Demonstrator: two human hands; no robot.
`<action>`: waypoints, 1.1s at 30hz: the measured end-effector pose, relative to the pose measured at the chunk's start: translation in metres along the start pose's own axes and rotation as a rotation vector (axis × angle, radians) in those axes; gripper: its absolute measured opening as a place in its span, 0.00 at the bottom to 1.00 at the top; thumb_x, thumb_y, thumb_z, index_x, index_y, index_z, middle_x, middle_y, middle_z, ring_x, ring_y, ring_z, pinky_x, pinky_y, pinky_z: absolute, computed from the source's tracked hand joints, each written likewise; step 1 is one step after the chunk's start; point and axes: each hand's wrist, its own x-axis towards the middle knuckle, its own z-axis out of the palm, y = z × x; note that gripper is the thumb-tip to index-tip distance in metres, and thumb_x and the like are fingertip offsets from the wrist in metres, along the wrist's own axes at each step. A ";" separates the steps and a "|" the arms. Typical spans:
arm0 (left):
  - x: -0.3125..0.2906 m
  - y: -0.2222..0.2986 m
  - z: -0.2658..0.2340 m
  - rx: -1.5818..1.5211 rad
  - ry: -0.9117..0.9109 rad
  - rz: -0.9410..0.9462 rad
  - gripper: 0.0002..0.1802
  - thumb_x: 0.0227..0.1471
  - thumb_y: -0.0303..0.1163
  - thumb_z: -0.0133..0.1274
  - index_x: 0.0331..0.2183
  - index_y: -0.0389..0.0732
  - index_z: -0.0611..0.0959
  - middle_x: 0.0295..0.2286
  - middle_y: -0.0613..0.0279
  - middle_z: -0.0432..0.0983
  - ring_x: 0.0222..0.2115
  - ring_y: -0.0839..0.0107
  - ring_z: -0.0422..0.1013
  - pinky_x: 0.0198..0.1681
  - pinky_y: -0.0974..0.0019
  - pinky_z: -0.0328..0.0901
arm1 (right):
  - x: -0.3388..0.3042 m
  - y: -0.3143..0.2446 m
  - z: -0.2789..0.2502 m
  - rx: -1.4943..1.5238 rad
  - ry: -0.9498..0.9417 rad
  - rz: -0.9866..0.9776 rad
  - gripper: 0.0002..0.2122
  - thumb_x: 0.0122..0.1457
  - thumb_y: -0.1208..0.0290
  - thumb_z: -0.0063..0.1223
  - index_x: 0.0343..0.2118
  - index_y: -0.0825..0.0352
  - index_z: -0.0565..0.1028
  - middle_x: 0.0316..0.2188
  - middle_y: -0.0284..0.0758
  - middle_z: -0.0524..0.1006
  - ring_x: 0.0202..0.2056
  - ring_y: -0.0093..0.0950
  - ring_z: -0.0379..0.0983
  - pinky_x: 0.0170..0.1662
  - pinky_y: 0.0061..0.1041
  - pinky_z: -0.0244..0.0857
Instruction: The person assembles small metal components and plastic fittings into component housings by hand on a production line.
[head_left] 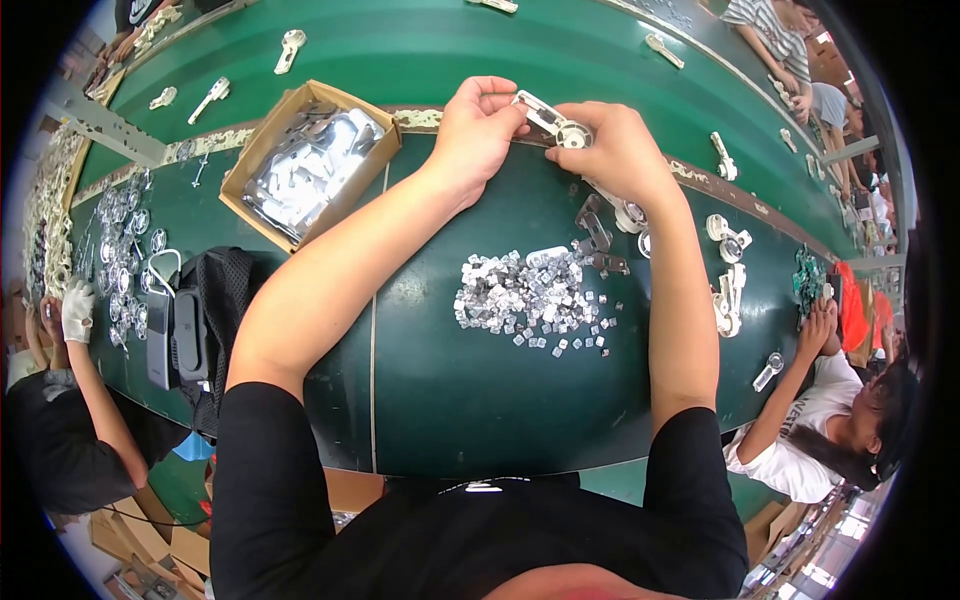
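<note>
Both my hands meet over the far edge of the table, around a white plastic casing (541,112) with a long hollow handle and a round end. My left hand (474,135) pinches the handle end between thumb and fingers. At the round end, my right hand (622,150) grips with thumb below and fingers above. Under my right wrist lie more white casings (628,214), partly hidden by the arm. Dark grey parts (597,232) lie beside a heap of tiny silvery cube-shaped pieces (525,292), nearer to me between my forearms.
A cardboard box (352,188) of flat shiny pieces stands left of my left forearm. Further left are a black bag (222,310), a power bank (160,335) and clear round parts (120,250). Casings ride the green belt (400,60) beyond. Co-workers sit either side; white casings (730,300) lie right.
</note>
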 end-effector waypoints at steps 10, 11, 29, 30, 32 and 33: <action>0.005 -0.017 -0.001 0.144 -0.021 0.151 0.13 0.62 0.21 0.56 0.48 0.40 0.73 0.39 0.62 0.77 0.36 0.76 0.71 0.41 0.72 0.68 | 0.001 0.012 -0.002 -0.039 0.006 -0.085 0.20 0.47 0.69 0.66 0.46 0.66 0.85 0.27 0.47 0.83 0.30 0.37 0.84 0.39 0.34 0.76; 0.004 -0.016 0.000 0.143 -0.034 0.181 0.16 0.63 0.21 0.55 0.51 0.37 0.71 0.44 0.57 0.75 0.39 0.73 0.75 0.44 0.69 0.72 | 0.000 0.009 -0.003 0.019 -0.003 -0.028 0.18 0.48 0.68 0.65 0.44 0.66 0.85 0.28 0.47 0.84 0.32 0.40 0.84 0.40 0.35 0.76; -0.004 -0.022 0.017 0.631 -0.218 0.295 0.04 0.60 0.26 0.60 0.36 0.34 0.84 0.33 0.64 0.80 0.31 0.79 0.75 0.37 0.71 0.71 | -0.032 0.269 -0.188 -0.911 0.288 0.632 0.30 0.54 0.47 0.67 0.53 0.65 0.77 0.50 0.44 0.81 0.52 0.41 0.77 0.55 0.43 0.71; -0.005 -0.022 0.018 0.673 -0.220 0.311 0.04 0.60 0.25 0.60 0.36 0.34 0.84 0.33 0.64 0.80 0.31 0.78 0.75 0.37 0.71 0.71 | -0.046 0.291 -0.194 -0.672 0.265 0.645 0.26 0.56 0.52 0.67 0.52 0.66 0.77 0.46 0.41 0.82 0.47 0.35 0.79 0.50 0.38 0.73; -0.006 -0.019 0.016 0.722 -0.206 0.326 0.04 0.59 0.25 0.60 0.36 0.34 0.84 0.33 0.63 0.79 0.31 0.78 0.75 0.37 0.71 0.71 | -0.052 0.294 -0.191 -0.429 0.231 0.639 0.23 0.57 0.56 0.66 0.50 0.67 0.78 0.42 0.38 0.84 0.42 0.30 0.81 0.45 0.32 0.75; -0.008 -0.017 0.018 0.727 -0.205 0.327 0.04 0.59 0.25 0.60 0.35 0.34 0.84 0.33 0.63 0.79 0.30 0.77 0.75 0.36 0.71 0.70 | -0.054 0.287 -0.189 -0.163 0.340 0.598 0.19 0.60 0.60 0.64 0.49 0.67 0.78 0.41 0.35 0.83 0.41 0.26 0.80 0.42 0.28 0.75</action>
